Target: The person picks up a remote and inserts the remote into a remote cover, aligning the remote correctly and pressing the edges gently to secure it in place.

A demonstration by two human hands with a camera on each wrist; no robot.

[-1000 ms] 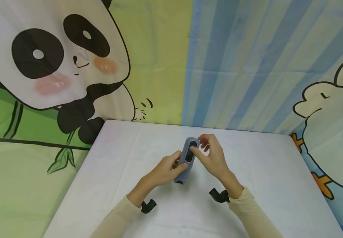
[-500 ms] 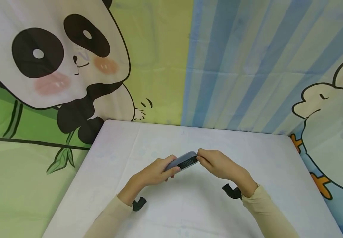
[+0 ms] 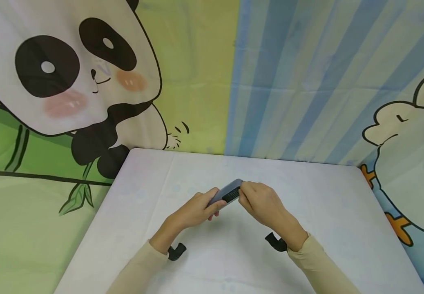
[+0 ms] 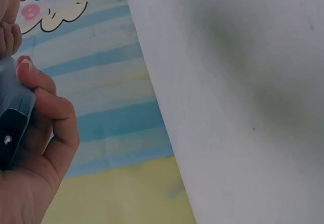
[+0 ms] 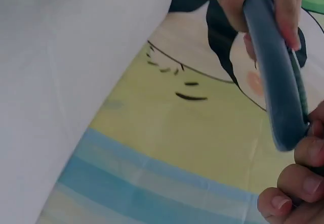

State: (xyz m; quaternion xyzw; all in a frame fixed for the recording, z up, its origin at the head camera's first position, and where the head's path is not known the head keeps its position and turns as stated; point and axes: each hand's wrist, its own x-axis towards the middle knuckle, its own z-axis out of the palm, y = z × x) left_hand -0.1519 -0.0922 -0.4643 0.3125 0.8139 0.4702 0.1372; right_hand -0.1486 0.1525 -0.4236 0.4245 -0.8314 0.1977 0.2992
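A long blue-grey device (image 3: 227, 189) with rounded ends and a black ribbed panel (image 3: 230, 195) is held above the table, slanting up to the right. My left hand (image 3: 194, 210) grips its lower end, thumb on top and fingers wrapped underneath. In the left wrist view, that end of the device (image 4: 10, 85) shows a black inset with a small silvery spot. My right hand (image 3: 265, 203) pinches the upper end with curled fingers. The right wrist view shows the smooth side of the device (image 5: 273, 77), with right fingertips (image 5: 310, 150) right at its tip.
The white-covered table (image 3: 182, 171) ends against a printed cloth backdrop with a panda (image 3: 98, 73) at left and blue stripes at right. Black curved pieces (image 3: 177, 252) are strapped at both wrists, below beige sleeves.
The device has tipped from nearly upright to a slant. My right hand has moved from thumbing the black panel to pinching the end, and both hands have lifted slightly since half a second ago.
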